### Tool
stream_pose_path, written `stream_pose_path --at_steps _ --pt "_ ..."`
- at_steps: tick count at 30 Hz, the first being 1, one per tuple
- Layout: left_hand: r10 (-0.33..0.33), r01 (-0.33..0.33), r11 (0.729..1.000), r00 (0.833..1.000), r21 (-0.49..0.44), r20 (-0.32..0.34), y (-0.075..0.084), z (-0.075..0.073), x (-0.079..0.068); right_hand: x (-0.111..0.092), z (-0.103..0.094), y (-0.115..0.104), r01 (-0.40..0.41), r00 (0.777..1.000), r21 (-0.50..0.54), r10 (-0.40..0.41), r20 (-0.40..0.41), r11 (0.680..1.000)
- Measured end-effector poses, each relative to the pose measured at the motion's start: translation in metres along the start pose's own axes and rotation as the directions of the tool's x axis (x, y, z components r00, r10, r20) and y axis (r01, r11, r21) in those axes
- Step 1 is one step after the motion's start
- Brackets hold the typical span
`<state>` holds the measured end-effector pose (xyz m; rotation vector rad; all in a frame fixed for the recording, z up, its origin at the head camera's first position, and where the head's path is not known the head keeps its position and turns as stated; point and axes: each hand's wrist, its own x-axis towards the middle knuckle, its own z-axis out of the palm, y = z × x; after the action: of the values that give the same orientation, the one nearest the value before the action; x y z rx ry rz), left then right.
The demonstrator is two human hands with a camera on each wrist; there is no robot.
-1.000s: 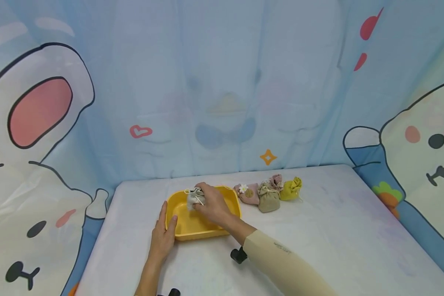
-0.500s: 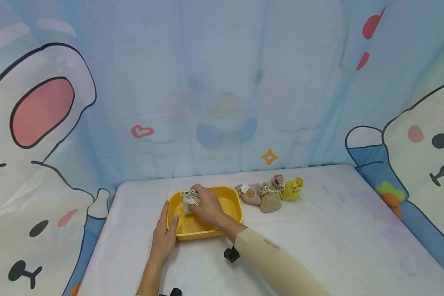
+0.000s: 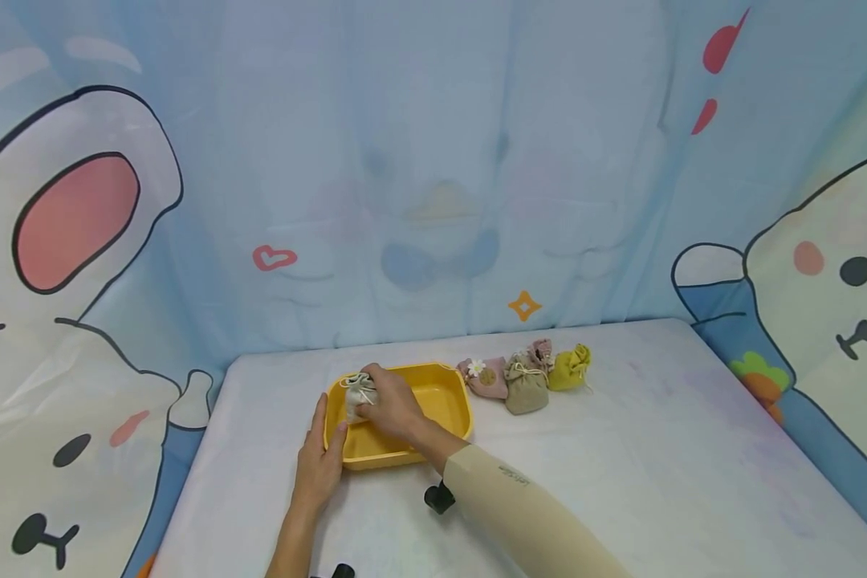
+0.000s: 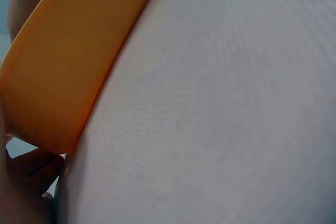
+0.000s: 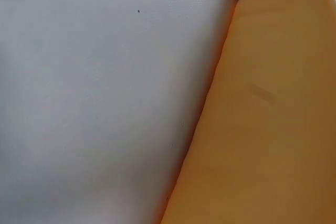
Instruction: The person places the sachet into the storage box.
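A yellow plastic tray (image 3: 442, 411) sits on the white-covered table. My left hand (image 3: 319, 466) lies along the tray's left end, straight fingers against the outer wall and thumb at the near-left corner. In the left wrist view, fingers (image 4: 39, 169) show beside the tray's wall (image 4: 68, 61). My right hand (image 3: 393, 405) reaches over the tray and pinches a small light-grey drawstring pouch (image 3: 359, 399) at its left part. The pouch stands with its white cord on top; my fingers hide its right side. The right wrist view has only the tray's outer wall (image 5: 262, 108) up close.
Right of the tray lie a pink pouch with a white flower (image 3: 486, 379), an olive-beige pouch (image 3: 526, 389), a small pink pouch (image 3: 542, 353) and a yellow-green pouch (image 3: 569, 369). A blue cartoon curtain (image 3: 433, 160) hangs behind the table.
My right hand has moved the grey pouch leftward and slightly nearer inside the tray. The left hand and the other pouches have stayed in place.
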<state>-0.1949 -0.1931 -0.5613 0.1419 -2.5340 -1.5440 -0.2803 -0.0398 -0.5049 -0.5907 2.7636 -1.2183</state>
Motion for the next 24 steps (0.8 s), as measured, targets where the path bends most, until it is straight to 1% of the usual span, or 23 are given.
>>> stream_pose_path --at_steps 3,9,16,24 --pt "-0.009 0.009 1.0 1.0 0.003 0.0 0.0003 0.0002 -0.0004 0.0006 0.0032 -0.0014 0.001 1.0 -0.015 -0.001 0.009 1.0" --pt "-0.002 0.002 1.0 1.0 0.015 -0.007 0.0015 0.0004 -0.0014 -0.0001 0.0068 -0.0008 -0.015 1.0 -0.041 0.016 0.024 0.999" --pt "-0.021 0.021 1.0 1.0 0.01 -0.006 0.0006 0.0008 -0.0006 -0.0007 0.0049 -0.0025 -0.02 0.999 -0.065 0.022 0.035 0.998" --pt "-0.01 0.01 1.0 1.0 -0.002 0.0 -0.0005 0.0008 -0.0003 -0.0018 0.0013 -0.0012 -0.026 0.999 -0.083 0.029 0.038 0.996"
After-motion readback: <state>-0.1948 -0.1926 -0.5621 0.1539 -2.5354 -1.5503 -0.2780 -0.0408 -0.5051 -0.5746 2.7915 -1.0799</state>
